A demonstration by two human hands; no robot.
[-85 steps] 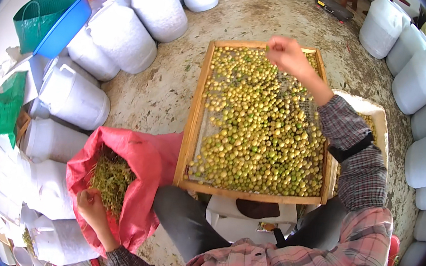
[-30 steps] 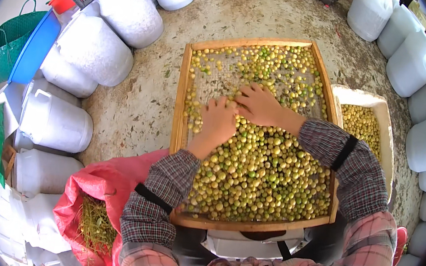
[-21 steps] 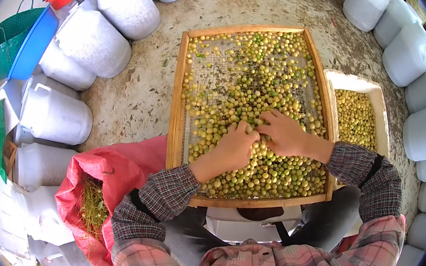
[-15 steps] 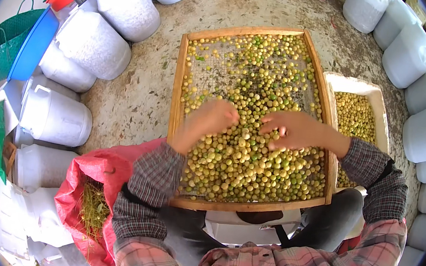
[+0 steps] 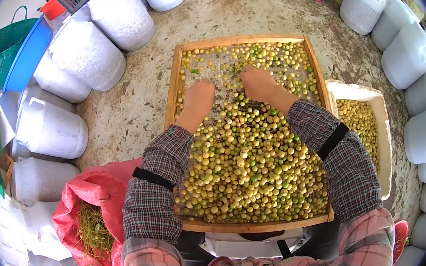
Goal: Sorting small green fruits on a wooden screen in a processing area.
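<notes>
A wooden-framed mesh tray [image 5: 233,230] lies before me, covered with small round yellow and green fruits [image 5: 251,164]. They are heaped toward its near side and sparser at the far left, where the mesh shows. My left hand [image 5: 199,97] is over the left part of the mesh, its fingers curled in. To its right and a little farther off, my right hand [image 5: 257,83] is bent down at the fruits with its fingers closed. Whatever either hand holds, if anything, is hidden beneath the knuckles.
Right of the tray stands a pale box [image 5: 387,154] of similar fruits. A red sack [image 5: 111,179] with stems [image 5: 93,230] stands at the near left. White drums [image 5: 87,54] line the left, jugs [image 5: 408,56] the right. A blue basin [image 5: 28,57] leans among the drums.
Both hands have moved away from me, from the middle of the fruit heap to the tray's far half. The right hand has also shifted left. More bare mesh shows around the left hand.
</notes>
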